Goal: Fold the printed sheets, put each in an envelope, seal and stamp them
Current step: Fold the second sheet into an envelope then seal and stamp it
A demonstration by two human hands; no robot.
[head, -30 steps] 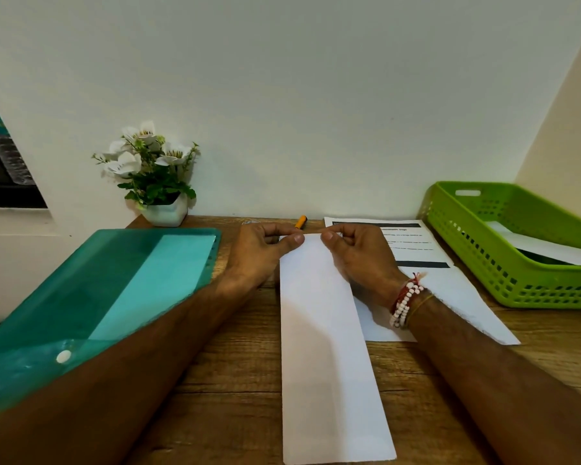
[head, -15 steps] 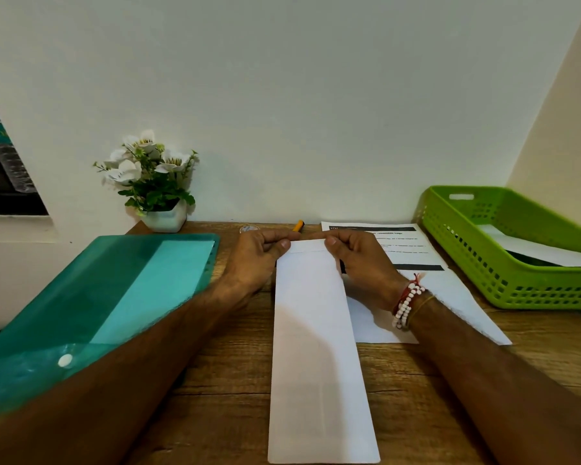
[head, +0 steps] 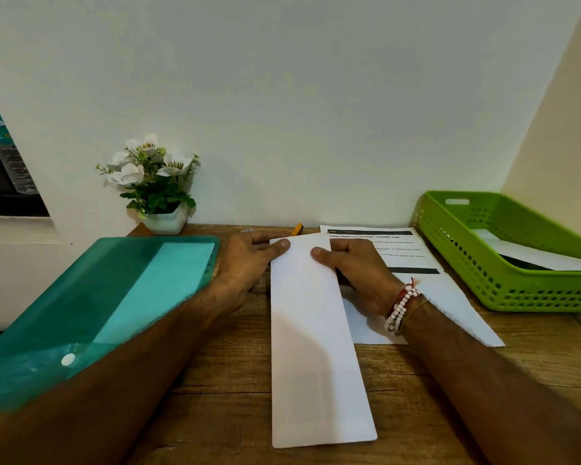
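**Q:** Head view. Where do we locate the workpiece?

**A:** We find the folded sheet (head: 316, 347), a long white strip, lying lengthwise on the wooden table (head: 222, 364), centred between the two forearms. Its near end lies flat toward the near side of the table. Its far end sits between the two hands.

**Q:** How do we record the left hand?

**A:** The left hand (head: 249, 260) pinches the far left corner of the strip. The thumb lies on top of the paper, and the fingers reach along the far edge behind it.

**Q:** And the right hand?

**A:** The right hand (head: 356, 273) grips the far right edge. Its thumb presses on top of the paper and its fingers are curled at that edge. Bead bracelets (head: 401, 310) circle the wrist. We cannot tell whether the far end is raised off the table.

**Q:** What do we note around the workpiece?

**A:** A printed sheet (head: 457, 307) lies flat just right of the strip, partly under the right hand and wrist. It carries black bars and text too small to read. A green basket (head: 503, 297) stands at the right and holds white paper (head: 534, 256). A teal plastic folder (head: 114, 297) lies at the left, partly hidden by the left forearm. A potted plant (head: 165, 221) with white flowers stands against the wall (head: 316, 129). An orange pen (head: 296, 229) lies just beyond the hands.
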